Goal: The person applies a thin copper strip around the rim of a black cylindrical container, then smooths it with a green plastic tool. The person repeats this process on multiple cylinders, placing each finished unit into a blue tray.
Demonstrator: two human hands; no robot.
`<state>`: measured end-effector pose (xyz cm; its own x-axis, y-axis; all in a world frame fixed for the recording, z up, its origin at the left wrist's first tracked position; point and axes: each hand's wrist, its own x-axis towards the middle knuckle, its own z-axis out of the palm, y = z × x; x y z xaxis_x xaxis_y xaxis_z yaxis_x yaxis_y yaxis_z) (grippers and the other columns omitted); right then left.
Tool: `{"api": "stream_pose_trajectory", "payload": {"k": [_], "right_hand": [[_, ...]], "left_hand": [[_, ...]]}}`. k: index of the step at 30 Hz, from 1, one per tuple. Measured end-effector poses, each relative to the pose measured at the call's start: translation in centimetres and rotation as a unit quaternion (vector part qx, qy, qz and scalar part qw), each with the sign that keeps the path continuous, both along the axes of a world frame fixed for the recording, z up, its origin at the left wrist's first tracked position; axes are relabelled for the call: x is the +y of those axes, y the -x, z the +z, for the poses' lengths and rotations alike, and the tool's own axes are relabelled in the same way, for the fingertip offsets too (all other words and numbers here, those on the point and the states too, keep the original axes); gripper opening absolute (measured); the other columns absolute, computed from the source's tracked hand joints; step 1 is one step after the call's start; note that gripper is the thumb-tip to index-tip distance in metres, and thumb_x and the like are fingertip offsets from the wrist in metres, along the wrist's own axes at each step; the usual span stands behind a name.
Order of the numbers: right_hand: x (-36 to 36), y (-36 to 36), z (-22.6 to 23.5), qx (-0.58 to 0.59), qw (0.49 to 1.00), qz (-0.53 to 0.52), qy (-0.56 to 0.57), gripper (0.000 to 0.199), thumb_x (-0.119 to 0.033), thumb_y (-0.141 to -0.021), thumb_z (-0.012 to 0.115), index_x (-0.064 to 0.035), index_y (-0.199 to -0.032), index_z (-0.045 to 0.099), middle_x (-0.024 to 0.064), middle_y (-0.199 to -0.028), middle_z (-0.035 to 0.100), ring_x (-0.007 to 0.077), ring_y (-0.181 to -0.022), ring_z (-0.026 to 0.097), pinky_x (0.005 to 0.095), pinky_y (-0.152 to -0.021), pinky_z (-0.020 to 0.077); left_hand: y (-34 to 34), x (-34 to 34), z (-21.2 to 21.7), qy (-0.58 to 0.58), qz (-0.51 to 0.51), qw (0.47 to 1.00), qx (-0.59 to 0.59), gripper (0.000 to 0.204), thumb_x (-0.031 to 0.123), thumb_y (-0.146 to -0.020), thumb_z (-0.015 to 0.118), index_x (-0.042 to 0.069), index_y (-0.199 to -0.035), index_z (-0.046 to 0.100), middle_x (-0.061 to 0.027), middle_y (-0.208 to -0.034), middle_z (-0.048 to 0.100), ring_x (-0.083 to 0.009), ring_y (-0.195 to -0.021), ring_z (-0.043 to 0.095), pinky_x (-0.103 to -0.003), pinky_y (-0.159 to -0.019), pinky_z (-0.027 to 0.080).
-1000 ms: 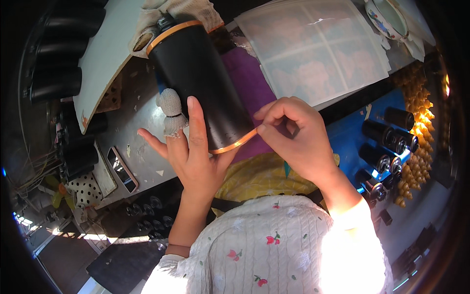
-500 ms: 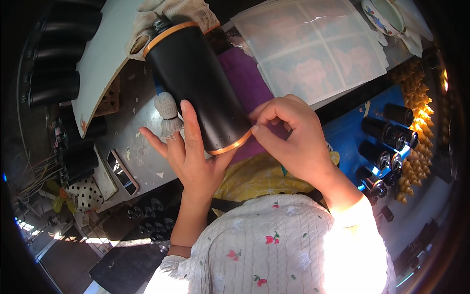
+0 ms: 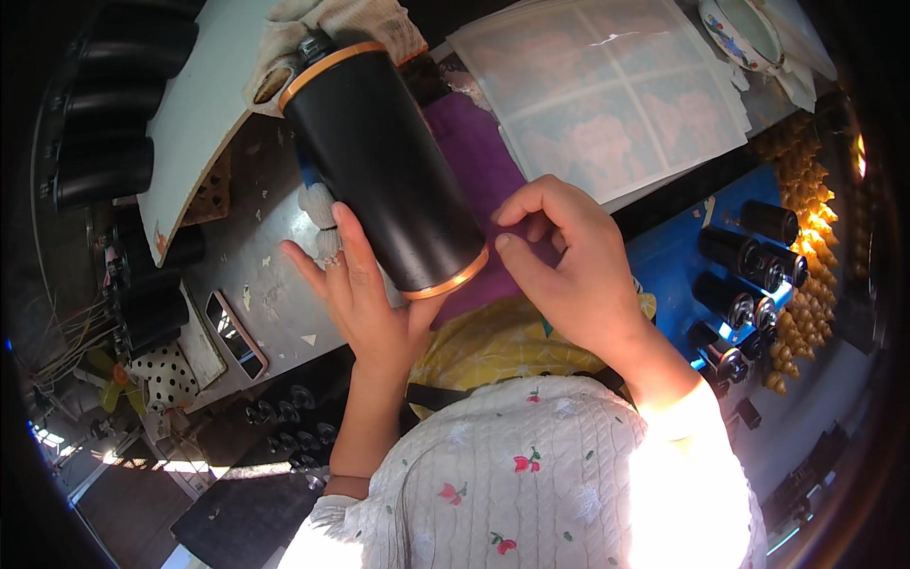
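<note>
A matte black cylinder (image 3: 384,161) with copper-gold rims slants across the bench, its far end by a dark fitting and a rumpled cloth (image 3: 332,19). My left hand (image 3: 365,303) supports its near end. The fingers lie along the left side, and the thumb passes beneath the near rim, partly hidden. Just right of that rim is my right hand (image 3: 569,266), apart from the cylinder. Its thumb and forefinger are separated, with nothing visible between them. A small grey cloth bundle (image 3: 320,213), tied with a dark band, sits behind my left fingers.
Purple cloth (image 3: 474,152) lies under the cylinder. Translucent printed sheets (image 3: 607,104) are stacked at the back right, near a patterned enamel bowl (image 3: 744,33). A phone (image 3: 237,334) rests on the bench at left. Small black cylinders (image 3: 730,248) stand on a blue surface at right.
My right hand has come off the cylinder's near rim, and its thumb and forefinger have parted. My left fingers have shifted slightly down along the side. The cylinder has barely moved.
</note>
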<state>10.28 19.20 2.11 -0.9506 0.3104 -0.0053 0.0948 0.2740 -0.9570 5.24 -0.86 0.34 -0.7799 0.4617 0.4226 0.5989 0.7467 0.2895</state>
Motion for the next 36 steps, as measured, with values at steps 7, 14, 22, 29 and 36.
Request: {"api": "stream_pose_trajectory", "payload": {"k": [7, 14, 22, 29, 36], "right_hand": [[0.9, -1.6, -0.7, 0.123, 0.986, 0.072, -0.084, 0.032, 0.001, -0.078, 0.071, -0.0041, -0.109, 0.073, 0.0100, -0.099, 0.074, 0.0228, -0.075, 0.063, 0.0330, -0.069, 0.0495], [-0.4, -2.4, -1.8, 0.208, 0.963, 0.055, -0.165, 0.043, -0.002, -0.073, 0.074, -0.0089, -0.115, 0.075, 0.0109, -0.112, 0.074, 0.0229, -0.073, 0.065, 0.0320, -0.065, 0.0527], [-0.8, -2.8, -2.3, 0.225, 0.949, 0.049, -0.216, 0.044, -0.009, -0.071, 0.077, -0.0128, -0.115, 0.077, 0.0102, -0.115, 0.073, 0.0197, -0.072, 0.064, 0.0276, -0.062, 0.0525], [-0.7, -2.9, -2.7, 0.235, 0.948, 0.051, -0.207, 0.046, -0.011, -0.070, 0.077, -0.0135, -0.117, 0.077, 0.0103, -0.115, 0.072, 0.0190, -0.071, 0.064, 0.0282, -0.063, 0.0525], [-1.0, -3.0, -2.2, 0.212, 0.953, 0.049, -0.209, 0.049, -0.012, -0.069, 0.077, -0.0147, -0.118, 0.076, 0.0088, -0.117, 0.070, 0.0193, -0.073, 0.064, 0.0286, -0.062, 0.0524]], "left_hand": [[-3.1, -1.6, -2.0, -0.067, -0.025, 0.991, -0.115, 0.107, 0.042, -0.084, 0.074, -0.013, -0.155, 0.015, -0.0208, -0.135, 0.054, -0.0347, -0.125, 0.055, -0.064, -0.120, -0.002], [-8.2, -2.2, -4.4, -0.053, -0.028, 0.989, -0.134, 0.109, 0.045, -0.084, 0.076, -0.013, -0.154, 0.016, -0.0320, -0.152, 0.034, -0.0470, -0.143, 0.034, -0.072, -0.116, 0.001], [-8.3, -1.7, -4.3, -0.026, -0.023, 0.993, -0.111, 0.112, 0.049, -0.082, 0.078, -0.013, -0.154, 0.017, -0.0372, -0.155, 0.022, -0.0550, -0.145, 0.023, -0.073, -0.115, 0.006], [-8.6, -1.8, -4.0, -0.019, -0.010, 0.990, -0.137, 0.112, 0.049, -0.082, 0.078, -0.015, -0.152, 0.019, -0.0388, -0.155, 0.018, -0.0575, -0.145, 0.018, -0.073, -0.115, 0.008], [-8.8, -1.5, -3.7, -0.020, 0.007, 0.987, -0.160, 0.113, 0.049, -0.082, 0.078, -0.016, -0.152, 0.017, -0.0401, -0.155, 0.017, -0.0590, -0.144, 0.017, -0.072, -0.115, 0.007]]}}
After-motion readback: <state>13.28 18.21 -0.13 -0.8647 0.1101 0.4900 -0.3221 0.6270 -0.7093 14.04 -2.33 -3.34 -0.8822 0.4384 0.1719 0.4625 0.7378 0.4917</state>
